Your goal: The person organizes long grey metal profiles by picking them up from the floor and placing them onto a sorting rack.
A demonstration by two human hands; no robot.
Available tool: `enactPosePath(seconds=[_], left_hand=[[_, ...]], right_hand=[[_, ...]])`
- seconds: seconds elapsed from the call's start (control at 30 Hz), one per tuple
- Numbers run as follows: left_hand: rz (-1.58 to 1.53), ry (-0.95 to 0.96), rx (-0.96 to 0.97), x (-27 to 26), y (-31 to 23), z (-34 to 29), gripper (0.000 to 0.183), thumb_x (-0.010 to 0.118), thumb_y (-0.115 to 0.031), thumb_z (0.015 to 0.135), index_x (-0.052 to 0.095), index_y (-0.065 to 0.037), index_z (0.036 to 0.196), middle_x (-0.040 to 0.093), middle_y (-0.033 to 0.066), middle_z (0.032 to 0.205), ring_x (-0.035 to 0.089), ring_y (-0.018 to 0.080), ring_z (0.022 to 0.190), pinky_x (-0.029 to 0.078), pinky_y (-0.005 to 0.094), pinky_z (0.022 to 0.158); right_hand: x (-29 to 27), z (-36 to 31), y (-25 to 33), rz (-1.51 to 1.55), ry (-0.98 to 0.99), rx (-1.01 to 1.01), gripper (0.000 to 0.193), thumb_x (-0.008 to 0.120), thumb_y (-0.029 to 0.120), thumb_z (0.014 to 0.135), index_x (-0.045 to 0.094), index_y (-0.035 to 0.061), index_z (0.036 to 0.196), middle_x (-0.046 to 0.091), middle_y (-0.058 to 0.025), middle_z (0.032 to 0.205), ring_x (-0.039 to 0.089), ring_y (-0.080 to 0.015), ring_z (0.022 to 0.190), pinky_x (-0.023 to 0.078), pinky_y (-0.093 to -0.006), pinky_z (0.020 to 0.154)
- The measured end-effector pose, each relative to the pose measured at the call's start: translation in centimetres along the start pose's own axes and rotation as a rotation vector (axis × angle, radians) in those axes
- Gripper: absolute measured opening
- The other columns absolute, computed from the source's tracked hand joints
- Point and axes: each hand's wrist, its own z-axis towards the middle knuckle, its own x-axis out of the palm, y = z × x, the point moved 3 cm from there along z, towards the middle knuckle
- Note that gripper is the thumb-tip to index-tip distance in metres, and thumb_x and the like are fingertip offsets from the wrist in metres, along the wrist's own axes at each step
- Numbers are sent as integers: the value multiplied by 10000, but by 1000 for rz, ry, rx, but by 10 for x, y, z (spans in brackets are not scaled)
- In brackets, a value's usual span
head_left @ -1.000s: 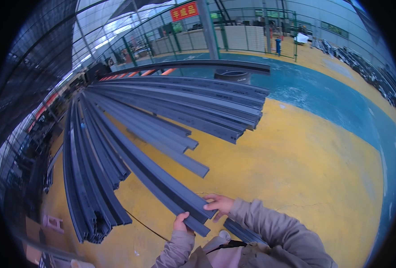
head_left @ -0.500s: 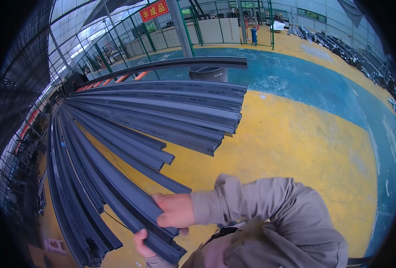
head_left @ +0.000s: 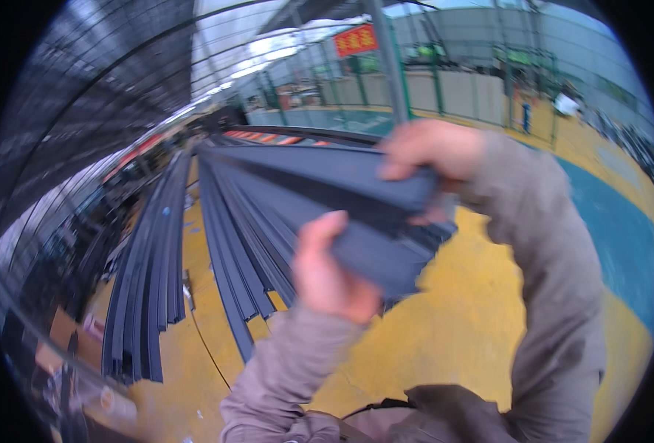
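A long dark grey channel-shaped profile (head_left: 316,192) is lifted in front of me, its near end pointing to the right. My left hand (head_left: 334,273) is closed on its near edge, thumb up along the side and the other fingers hidden beneath. Around the far edge, close to the end, my right hand (head_left: 434,151) is wrapped with its fingers over the top. Motion smears the profile's end and both hands a little. Under and behind it lie more dark profiles (head_left: 224,236), fanned out lengthwise and partly covered by the held one.
Another bundle of dark profiles (head_left: 146,273) lies to the left. Orange-red rails (head_left: 268,138) show behind the held profile. A cardboard box (head_left: 72,340) and a pale roll (head_left: 116,404) stand at lower left. A cable (head_left: 209,343) crosses the yellow floor (head_left: 445,340).
Both hands have raised the profile and swung its end up and to the right, over the others. My view has turned to the left, so the surroundings shift right.
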Motion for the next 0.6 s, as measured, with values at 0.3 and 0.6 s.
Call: enactPosePath(seconds=[0.3, 0.6], left_hand=[[-3, -163, -458, 67, 347, 169, 391, 623, -224, 879, 533, 2, 1186, 629, 86, 1094, 653, 206, 954, 562, 380, 817], [800, -613, -622, -88, 604, 169, 893, 656, -479, 783, 217, 208, 1147, 554, 282, 1083, 642, 281, 916, 539, 323, 786]], right_hand=[[-329, -164, -207, -68, -304, 207, 492, 648, 182, 706, 626, -44, 1143, 692, -113, 945, 653, -183, 804, 534, -328, 713], [-330, -225, -439, -569, -555, 652, 448, 474, 398, 926, 696, 9, 917, 660, -260, 877, 648, -396, 843, 493, -445, 794]])
